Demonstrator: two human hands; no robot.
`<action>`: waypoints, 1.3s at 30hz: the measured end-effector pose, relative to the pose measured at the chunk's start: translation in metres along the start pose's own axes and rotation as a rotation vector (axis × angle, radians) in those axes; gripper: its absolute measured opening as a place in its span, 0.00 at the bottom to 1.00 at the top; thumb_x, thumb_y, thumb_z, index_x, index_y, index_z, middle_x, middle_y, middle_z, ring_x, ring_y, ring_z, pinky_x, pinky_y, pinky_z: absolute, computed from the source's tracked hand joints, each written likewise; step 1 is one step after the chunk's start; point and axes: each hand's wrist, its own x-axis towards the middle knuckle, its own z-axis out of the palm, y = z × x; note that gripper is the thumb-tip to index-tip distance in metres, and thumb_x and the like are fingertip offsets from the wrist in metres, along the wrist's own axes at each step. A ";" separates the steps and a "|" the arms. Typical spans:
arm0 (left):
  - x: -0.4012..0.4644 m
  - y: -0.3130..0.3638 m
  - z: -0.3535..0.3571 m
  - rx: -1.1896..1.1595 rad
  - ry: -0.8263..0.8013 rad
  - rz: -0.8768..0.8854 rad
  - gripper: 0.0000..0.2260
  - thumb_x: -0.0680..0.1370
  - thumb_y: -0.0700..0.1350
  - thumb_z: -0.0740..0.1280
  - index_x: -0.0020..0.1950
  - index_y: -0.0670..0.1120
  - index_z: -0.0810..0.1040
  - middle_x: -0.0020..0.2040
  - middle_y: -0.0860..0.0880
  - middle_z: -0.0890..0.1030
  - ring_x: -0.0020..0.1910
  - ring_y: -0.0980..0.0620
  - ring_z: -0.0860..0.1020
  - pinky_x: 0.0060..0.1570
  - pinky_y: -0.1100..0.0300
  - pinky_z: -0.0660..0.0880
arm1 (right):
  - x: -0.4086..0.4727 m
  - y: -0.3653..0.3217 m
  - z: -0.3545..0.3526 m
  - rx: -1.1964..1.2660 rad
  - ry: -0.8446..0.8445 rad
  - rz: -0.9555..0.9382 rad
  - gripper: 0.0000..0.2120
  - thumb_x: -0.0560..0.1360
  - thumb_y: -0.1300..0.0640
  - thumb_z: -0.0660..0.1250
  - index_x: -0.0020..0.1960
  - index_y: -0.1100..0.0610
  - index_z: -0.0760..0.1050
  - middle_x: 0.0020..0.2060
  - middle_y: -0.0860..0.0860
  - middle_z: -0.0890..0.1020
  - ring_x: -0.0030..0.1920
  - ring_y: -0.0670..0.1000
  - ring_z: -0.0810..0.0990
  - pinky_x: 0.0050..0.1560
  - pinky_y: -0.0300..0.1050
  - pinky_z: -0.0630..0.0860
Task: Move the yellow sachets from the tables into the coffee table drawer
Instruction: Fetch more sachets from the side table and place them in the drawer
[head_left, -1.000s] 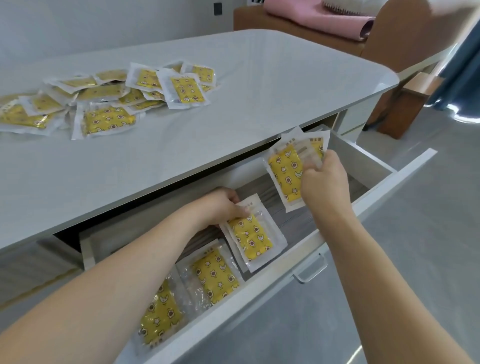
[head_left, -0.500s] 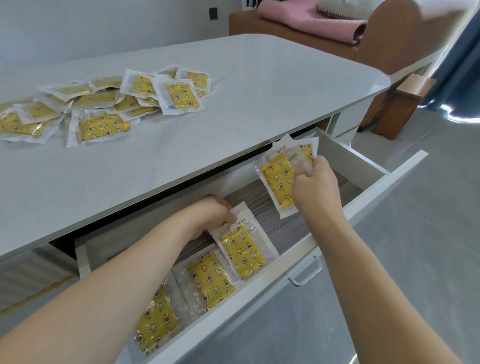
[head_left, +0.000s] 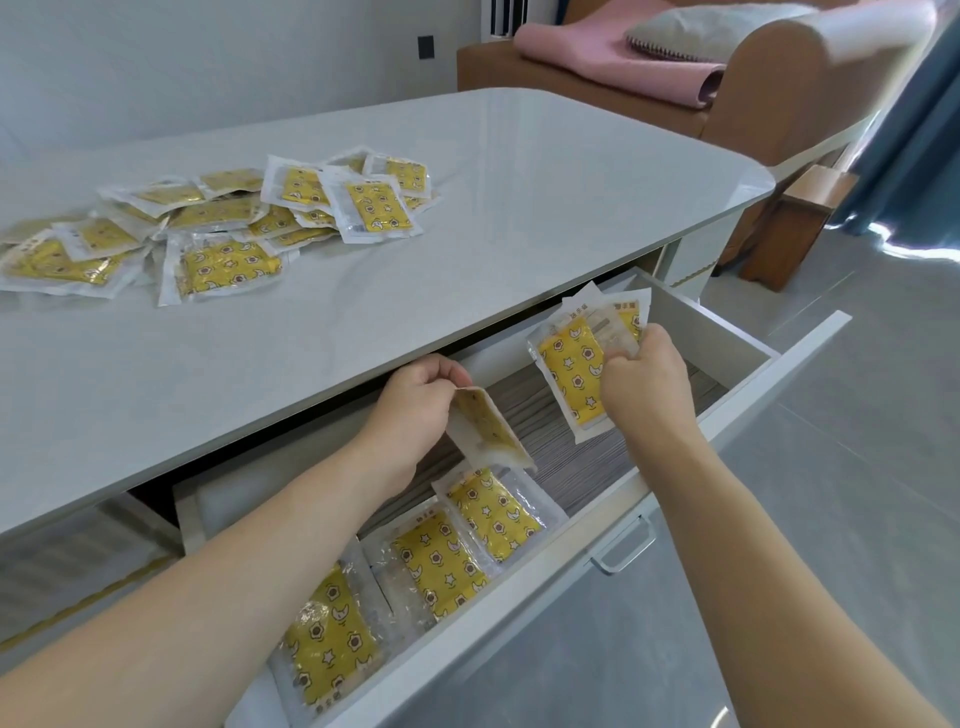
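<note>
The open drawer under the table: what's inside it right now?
Three yellow sachets lie flat along the front of the drawer. The left hand holds a fourth above them; the right hand grips a few more. The forearm hides the left end.

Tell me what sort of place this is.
Probably a home living room: a brown sofa with a pink blanket and a cushion, and a low white coffee table with its drawer open.

Both hands hold sachets over the open drawer (head_left: 613, 525) — 3 sachets (head_left: 441, 561) inside.
</note>
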 end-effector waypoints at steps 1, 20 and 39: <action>0.002 -0.002 -0.001 0.000 -0.019 -0.018 0.11 0.79 0.37 0.59 0.43 0.49 0.77 0.42 0.50 0.77 0.45 0.51 0.73 0.44 0.58 0.69 | 0.000 0.000 0.000 -0.005 -0.002 0.002 0.07 0.81 0.60 0.55 0.57 0.50 0.64 0.58 0.49 0.75 0.50 0.52 0.80 0.36 0.43 0.78; 0.003 -0.044 0.036 0.970 -0.107 -0.261 0.16 0.78 0.48 0.57 0.64 0.49 0.74 0.65 0.45 0.72 0.67 0.42 0.65 0.63 0.50 0.61 | 0.006 0.003 0.003 -0.039 -0.106 0.023 0.14 0.83 0.58 0.56 0.68 0.53 0.65 0.58 0.50 0.78 0.46 0.48 0.80 0.31 0.38 0.74; 0.037 -0.012 0.029 0.012 -0.185 -0.144 0.04 0.78 0.38 0.66 0.47 0.47 0.77 0.49 0.41 0.82 0.45 0.44 0.80 0.42 0.54 0.78 | 0.018 -0.002 -0.030 -0.203 0.009 -0.144 0.08 0.80 0.58 0.57 0.58 0.54 0.70 0.48 0.51 0.79 0.46 0.54 0.79 0.45 0.51 0.76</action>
